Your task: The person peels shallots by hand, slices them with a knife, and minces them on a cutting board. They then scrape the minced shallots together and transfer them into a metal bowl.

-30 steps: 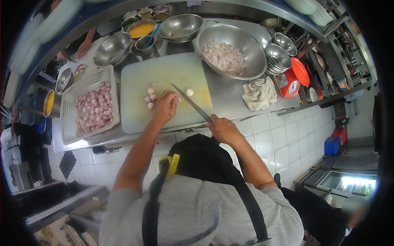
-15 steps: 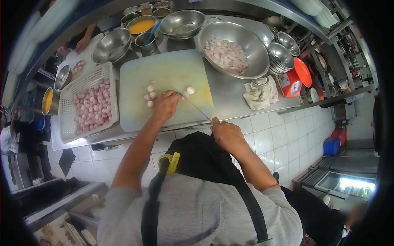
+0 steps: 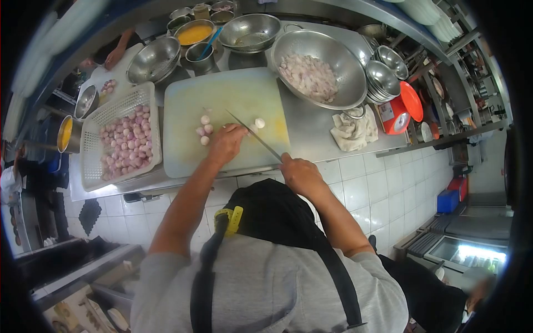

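Right hand (image 3: 300,174): closed round the handle of a long, tapering metal knife (image 3: 254,135). Left hand (image 3: 226,145): fingers bunched beside the blade on a smooth, rounded-corner plastic board (image 3: 189,105); grip contents hidden. Small, round, pinkish shallots (image 3: 205,129): on the board, left of that hand.

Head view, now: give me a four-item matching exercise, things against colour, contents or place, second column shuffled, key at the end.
Things
1. knife
2. basket
3. colander
4. scale

Colour, contents or place
A. holds chopped pieces
B. orange-red
C. in the right hand
D. holds small whole onions

Pairs: 1-C, 2-D, 3-A, 4-B
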Demonstrator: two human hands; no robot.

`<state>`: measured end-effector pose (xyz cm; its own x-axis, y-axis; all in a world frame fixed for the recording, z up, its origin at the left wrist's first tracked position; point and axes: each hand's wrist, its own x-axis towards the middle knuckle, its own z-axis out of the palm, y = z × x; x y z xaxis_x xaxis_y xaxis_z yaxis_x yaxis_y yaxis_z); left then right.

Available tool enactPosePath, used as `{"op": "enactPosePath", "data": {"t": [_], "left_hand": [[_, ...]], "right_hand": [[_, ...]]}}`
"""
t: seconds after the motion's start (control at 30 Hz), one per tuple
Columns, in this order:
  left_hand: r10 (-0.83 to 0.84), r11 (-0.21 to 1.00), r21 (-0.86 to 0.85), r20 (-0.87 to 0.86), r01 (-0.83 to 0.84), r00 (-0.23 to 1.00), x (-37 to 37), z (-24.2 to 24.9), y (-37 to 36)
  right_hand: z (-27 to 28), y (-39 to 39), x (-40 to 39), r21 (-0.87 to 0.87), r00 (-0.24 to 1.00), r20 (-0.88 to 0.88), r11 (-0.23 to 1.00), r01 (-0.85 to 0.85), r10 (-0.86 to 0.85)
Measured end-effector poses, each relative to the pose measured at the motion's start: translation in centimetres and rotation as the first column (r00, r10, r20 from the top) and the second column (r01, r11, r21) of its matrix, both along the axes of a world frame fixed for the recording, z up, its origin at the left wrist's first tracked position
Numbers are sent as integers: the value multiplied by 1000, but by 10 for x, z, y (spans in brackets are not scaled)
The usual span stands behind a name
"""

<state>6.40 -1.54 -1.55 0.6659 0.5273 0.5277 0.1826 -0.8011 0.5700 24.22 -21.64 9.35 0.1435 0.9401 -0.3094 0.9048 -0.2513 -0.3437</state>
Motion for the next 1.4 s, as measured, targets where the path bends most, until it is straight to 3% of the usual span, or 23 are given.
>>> {"op": "enactPosePath", "data": {"t": [0.1, 0.37, 0.5, 0.6, 0.77, 0.9, 1.07, 1.23, 1.4], "left_hand": [[16, 1000, -13, -18, -16, 1000, -2, 3, 0], [63, 997, 52, 1, -63, 998, 1, 4, -7], [54, 996, 76, 16, -55, 998, 2, 4, -8], [62, 993, 99, 10, -63, 998, -1, 6, -6], [67, 994, 81, 13, -68, 998, 2, 6, -7], [72, 991, 112, 10, -73, 997, 0, 7, -5], [64, 994, 90, 13, -65, 998, 2, 4, -6], [78, 989, 128, -34, -73, 996, 0, 5, -4], [77, 994, 81, 8, -77, 997, 1, 1, -4]], "right_hand": [[31, -13, -6, -80, 1000, 1, 996, 29, -29], [-7, 5, -5, -41, 1000, -12, 999, 24, -24], [-4, 1, -6, -19, 1000, 15, 999, 28, -27], [29, -12, -11, -70, 999, -3, 997, 35, -36], [3, -2, -4, -37, 1000, -3, 999, 9, -9], [31, -9, -5, -83, 1000, -16, 996, 21, -22], [3, -3, -3, -52, 1000, -13, 999, 16, -17], [28, -10, -3, -74, 999, -19, 997, 24, -26], [-4, 4, -1, -66, 999, -31, 998, 5, -7]]}}
